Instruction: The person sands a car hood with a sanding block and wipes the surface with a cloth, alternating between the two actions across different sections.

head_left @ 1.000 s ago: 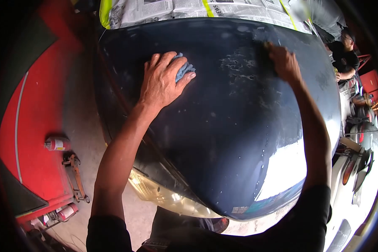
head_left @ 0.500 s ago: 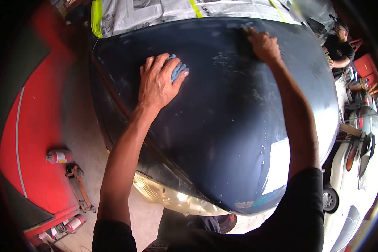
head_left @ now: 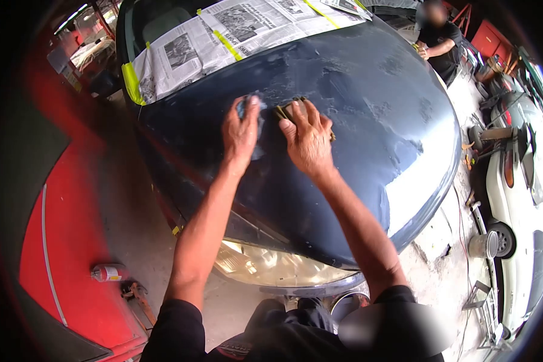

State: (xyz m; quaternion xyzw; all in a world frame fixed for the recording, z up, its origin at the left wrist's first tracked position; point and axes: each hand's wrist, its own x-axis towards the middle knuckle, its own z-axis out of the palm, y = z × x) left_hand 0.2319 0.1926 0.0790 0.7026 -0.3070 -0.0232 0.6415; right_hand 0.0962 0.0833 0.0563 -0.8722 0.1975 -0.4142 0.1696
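Observation:
A dark blue car hood (head_left: 295, 211) fills the middle of the head view, with wet, hazy patches on its paint. My left hand (head_left: 241, 134) is closed on a crumpled blue cloth (head_left: 241, 108), which rests on the hood and is mostly hidden by the fingers. Close to its right, my right hand (head_left: 309, 142) presses a folded olive-yellow pad (head_left: 282, 112) flat against the paint. Only the edges of that pad show around the fingers. I cannot make out its material.
Newspaper (head_left: 241, 27) held by yellow tape covers the windshield. Below the hood's front edge sits a headlight (head_left: 277, 268). Red bodywork (head_left: 66, 259) and a fire extinguisher (head_left: 108, 273) lie left. Right are a co-worker (head_left: 438, 42), a bucket (head_left: 484, 245) and a white car (head_left: 513, 235).
My right hand has come back from the far side of the hood, leftward and nearer, beside the left. My left hand has shifted slightly right. The view has moved too.

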